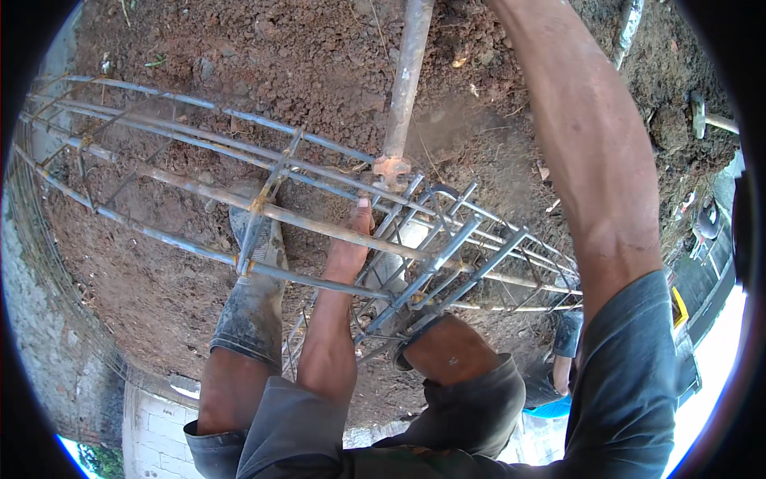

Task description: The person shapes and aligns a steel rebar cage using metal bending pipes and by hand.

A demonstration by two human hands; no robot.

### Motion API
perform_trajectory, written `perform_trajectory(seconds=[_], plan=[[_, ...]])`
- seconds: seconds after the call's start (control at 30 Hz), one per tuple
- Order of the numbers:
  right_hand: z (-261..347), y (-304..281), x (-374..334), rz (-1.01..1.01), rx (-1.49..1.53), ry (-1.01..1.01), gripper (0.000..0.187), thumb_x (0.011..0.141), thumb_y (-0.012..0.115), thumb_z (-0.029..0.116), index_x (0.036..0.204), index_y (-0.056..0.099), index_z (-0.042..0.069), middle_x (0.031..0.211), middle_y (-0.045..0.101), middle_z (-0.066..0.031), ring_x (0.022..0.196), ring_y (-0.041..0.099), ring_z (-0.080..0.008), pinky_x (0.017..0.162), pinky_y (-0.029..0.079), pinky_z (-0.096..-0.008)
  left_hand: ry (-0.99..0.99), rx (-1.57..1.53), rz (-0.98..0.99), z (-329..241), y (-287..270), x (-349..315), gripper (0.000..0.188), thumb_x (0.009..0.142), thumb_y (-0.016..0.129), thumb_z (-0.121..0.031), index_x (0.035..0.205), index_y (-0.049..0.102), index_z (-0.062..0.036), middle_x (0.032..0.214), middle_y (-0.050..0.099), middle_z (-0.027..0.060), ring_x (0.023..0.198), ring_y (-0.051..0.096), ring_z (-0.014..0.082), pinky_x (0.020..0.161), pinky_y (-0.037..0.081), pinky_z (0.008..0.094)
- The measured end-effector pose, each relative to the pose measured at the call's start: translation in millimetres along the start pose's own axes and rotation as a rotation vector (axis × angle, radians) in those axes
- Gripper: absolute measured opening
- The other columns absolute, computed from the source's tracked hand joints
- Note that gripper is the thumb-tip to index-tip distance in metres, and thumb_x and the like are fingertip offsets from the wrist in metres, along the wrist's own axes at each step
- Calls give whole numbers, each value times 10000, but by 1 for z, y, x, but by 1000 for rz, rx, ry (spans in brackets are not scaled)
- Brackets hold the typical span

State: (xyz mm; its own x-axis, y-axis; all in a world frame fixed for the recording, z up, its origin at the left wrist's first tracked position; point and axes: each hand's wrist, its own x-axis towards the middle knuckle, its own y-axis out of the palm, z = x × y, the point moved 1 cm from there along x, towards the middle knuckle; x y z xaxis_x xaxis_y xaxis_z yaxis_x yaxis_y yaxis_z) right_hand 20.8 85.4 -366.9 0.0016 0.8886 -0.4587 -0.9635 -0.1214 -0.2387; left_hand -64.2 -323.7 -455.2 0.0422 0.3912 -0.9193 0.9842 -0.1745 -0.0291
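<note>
Honestly, left hand (pixel 346 254) is at the rebar cage (pixel 257 206), probably steadying it over the dirt (pixel 159 295); fingers hidden, can't tell its grip. The right hand's out of view beyond the cage

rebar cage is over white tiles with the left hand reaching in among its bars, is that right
Not quite: the ground under the rebar cage is brown soil, not white tiles, as the head view shows. The left hand does reach in among its bars.
</note>
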Motion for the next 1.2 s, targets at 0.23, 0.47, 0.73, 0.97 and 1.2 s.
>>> perform_trajectory(seconds=[0.23, 0.47, 0.73, 0.97, 1.2], plan=[[3, -24, -15, 6, -8, -86, 200, 999, 571, 190, 953, 563, -5, 652, 500, -36, 482, 490, -166, 428, 443, -339, 43, 96, -38, 20, 5, -1, 620, 1050, 405, -550, 1164, 637, 13, 1014, 645, 234, 975, 593, 393, 905, 450, 478], [3, 39, 15, 437, 215, 31, 110, 1013, 537, 164, 987, 526, 58, 644, 487, -1, 480, 464, -128, 461, 492, -321, 145, 84, -42, 27, 6, -6, 603, 1041, 429, -559, 1124, 646, -2, 994, 647, 216, 949, 592, 379, 887, 450, 465], [-4, 9, 10, 145, 72, 62, 215, 987, 617, 204, 942, 576, -3, 690, 539, -65, 511, 535, -188, 447, 522, -378, 166, -15, -107, 7, 9, -20, 604, 1045, 422, -558, 873, 579, 0, 771, 526, 168, 767, 496, 319, 771, 415, 460], [-13, 5, 5, -62, 49, -16, 271, 951, 666, 222, 891, 593, -33, 640, 554, -99, 476, 533, -217, 405, 463, -379, -46, -70, -29, -2, 3, -12, 597, 1041, 437, -563, 813, 536, -19, 740, 477, 112, 756, 450, 233, 736, 406, 400], [-16, -2, -4, -121, -50, -86, 294, 942, 682, 237, 904, 603, -44, 624, 572, -109, 447, 523, -211, 398, 433, -368, -96, -112, -53, -5, 3, -3, 704, 979, 443, -681, 765, 522, -15, 724, 507, 110, 739, 451, 215, 723, 415, 396]])
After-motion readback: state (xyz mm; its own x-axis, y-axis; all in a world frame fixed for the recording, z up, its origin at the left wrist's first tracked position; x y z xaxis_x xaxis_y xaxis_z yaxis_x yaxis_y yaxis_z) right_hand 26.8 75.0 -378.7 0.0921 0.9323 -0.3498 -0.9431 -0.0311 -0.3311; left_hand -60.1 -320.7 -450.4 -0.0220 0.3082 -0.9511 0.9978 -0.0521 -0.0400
